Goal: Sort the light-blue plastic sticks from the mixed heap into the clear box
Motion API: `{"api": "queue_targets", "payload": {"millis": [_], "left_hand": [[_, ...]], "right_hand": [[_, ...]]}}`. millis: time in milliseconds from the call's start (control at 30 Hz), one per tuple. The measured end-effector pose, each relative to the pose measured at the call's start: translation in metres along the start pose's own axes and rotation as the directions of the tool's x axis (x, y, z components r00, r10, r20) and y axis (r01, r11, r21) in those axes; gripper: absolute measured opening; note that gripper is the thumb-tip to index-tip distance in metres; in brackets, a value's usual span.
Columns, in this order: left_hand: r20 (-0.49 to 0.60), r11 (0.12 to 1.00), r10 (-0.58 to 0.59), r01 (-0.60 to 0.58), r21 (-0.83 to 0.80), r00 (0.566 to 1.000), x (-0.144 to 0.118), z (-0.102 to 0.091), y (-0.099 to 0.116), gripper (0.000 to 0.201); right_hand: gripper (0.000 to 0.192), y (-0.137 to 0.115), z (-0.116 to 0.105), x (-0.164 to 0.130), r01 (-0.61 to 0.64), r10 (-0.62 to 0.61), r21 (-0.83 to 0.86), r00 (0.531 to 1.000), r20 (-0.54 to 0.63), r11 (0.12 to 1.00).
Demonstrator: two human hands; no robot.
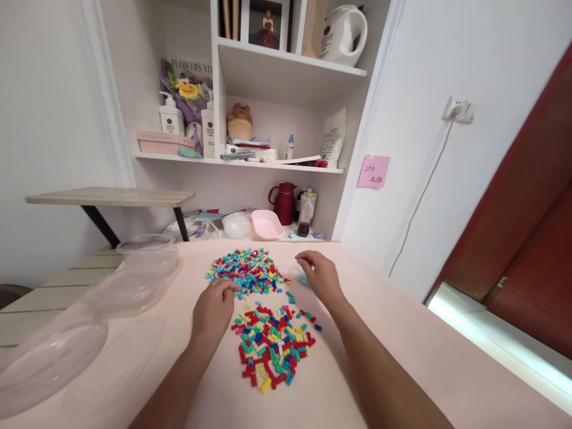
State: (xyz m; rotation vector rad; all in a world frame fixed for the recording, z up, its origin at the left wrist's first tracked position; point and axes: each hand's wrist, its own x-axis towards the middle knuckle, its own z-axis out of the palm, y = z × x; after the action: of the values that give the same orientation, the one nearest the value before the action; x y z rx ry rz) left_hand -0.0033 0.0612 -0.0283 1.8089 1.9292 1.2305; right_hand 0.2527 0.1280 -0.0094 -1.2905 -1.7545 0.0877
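Note:
Two heaps of small toy building bricks lie on the pale pink tabletop [375, 333]. The far heap [245, 268] is mostly blue mixed with red, yellow and white. Larger bricks in red, green, yellow and blue make up the near heap [274, 345]. My left hand [214, 307] is at the near left edge of the far heap, fingers curled and fingertips partly hidden. To the right of that heap, my right hand [320, 275] has its fingers drawn together above a small group of light blue bricks [304, 280]. Whether either hand holds a brick does not show.
Clear plastic containers [138, 280] and an oval clear lid [49, 363] lie on the left. Behind the tabletop are a pink tray [267, 225], a dark red jug [285, 204] and a bottle [305, 214]. A small wooden raised shelf [111, 196] stands at the back left.

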Motion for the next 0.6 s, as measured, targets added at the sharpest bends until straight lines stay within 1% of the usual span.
{"api": "queue_targets", "payload": {"millis": [100,167,233,300,367,400,433,467,533,567,600], "left_hand": [[-0.016,0.999,-0.037,0.037,0.002,0.999,0.002,-0.001,-0.002,0.03],[-0.014,0.999,-0.051,0.052,0.003,0.999,0.002,-0.001,-0.002,0.03],[-0.007,0.999,-0.054,0.054,-0.001,0.999,0.002,0.0,-0.002,0.03],[0.005,0.999,-0.045,0.045,-0.008,0.999,0.002,0.001,-0.002,0.03],[0.02,0.999,-0.029,0.03,-0.016,0.999,0.001,0.002,-0.002,0.03],[0.027,1.0,-0.022,0.022,-0.019,0.999,0.0,0.002,-0.002,0.03],[0.032,1.0,-0.016,0.017,-0.022,0.999,0.0,0.003,-0.002,0.03],[0.033,1.0,-0.013,0.014,-0.023,0.999,0.0,0.003,-0.002,0.03],[0.027,0.999,-0.023,0.024,-0.026,0.999,0.0,0.003,-0.003,0.028],[0.02,0.999,-0.036,0.037,-0.028,0.999,0.0,0.003,-0.004,0.028],[0.011,0.998,-0.055,0.055,-0.033,0.998,0.001,0.002,-0.005,0.027]], "right_hand": [[0.023,0.011,-0.01,0.002,-0.098,0.088,-0.128,0.993,-0.081,0.987],[0.024,0.015,-0.013,0.001,-0.145,0.123,-0.197,0.985,-0.12,0.969],[0.028,0.015,-0.012,0.0,-0.148,0.116,-0.211,0.981,-0.157,0.966],[0.03,0.011,-0.008,0.0,-0.097,0.075,-0.144,0.986,-0.151,0.985],[0.029,0.002,-0.001,-0.003,-0.018,0.016,-0.023,0.998,-0.063,1.0],[0.028,-0.003,0.005,-0.005,0.028,-0.029,0.038,0.999,0.015,0.999],[0.026,-0.008,0.011,-0.008,0.073,-0.083,0.091,0.991,0.107,0.993],[0.025,-0.014,0.017,-0.011,0.125,-0.151,0.131,0.966,0.21,0.983],[0.026,-0.024,0.029,-0.019,0.225,-0.277,0.172,0.875,0.397,0.959],[0.028,-0.028,0.035,-0.022,0.261,-0.31,0.168,0.83,0.463,0.95],[0.029,-0.031,0.04,-0.026,0.289,-0.324,0.149,0.796,0.512,0.946]]}}
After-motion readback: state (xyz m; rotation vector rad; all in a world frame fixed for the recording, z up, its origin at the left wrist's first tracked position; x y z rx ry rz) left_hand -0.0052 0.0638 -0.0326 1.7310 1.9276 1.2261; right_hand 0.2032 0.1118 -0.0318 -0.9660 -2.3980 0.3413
